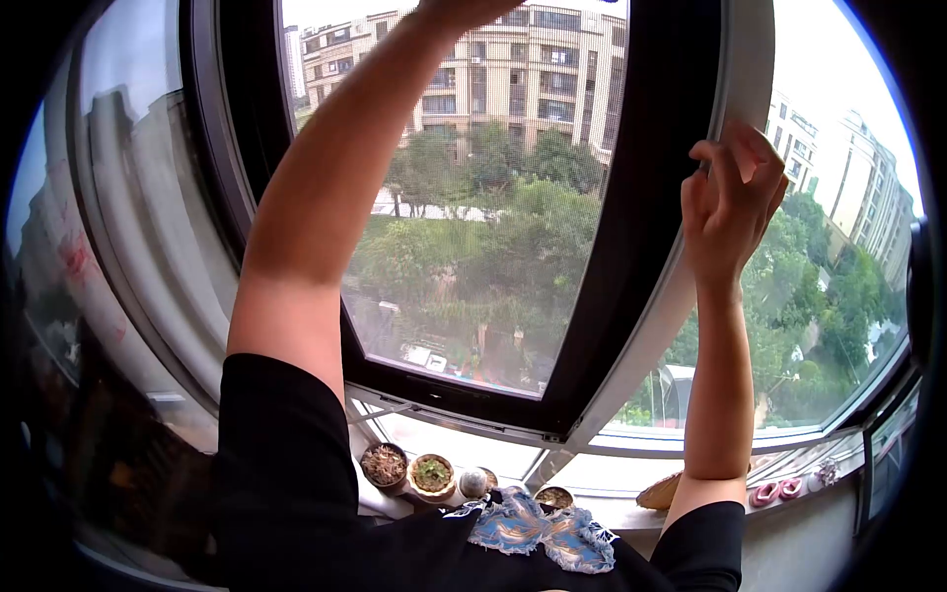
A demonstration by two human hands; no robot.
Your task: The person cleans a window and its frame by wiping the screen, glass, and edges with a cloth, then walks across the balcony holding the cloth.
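My left arm reaches up across a dark-framed window screen (493,257), with a fine mesh through which buildings and trees show. Only part of my left hand (469,8) is visible at the top edge; its fingers are cut off. On the right, my right hand (735,197) is raised in front of the pale window frame post (747,69), beside the screen's dark frame (663,168). Its fingers are bent, with thumb and index finger close together around a small dark spot. What that spot is, I cannot make out.
Several potted plants (431,476) line the sill below. Pink shoe-like items (776,491) and a brown woven-looking object (659,491) lie on the right ledge. Pale curtains (148,227) hang left. A thin stay bar (383,412) runs under the screen.
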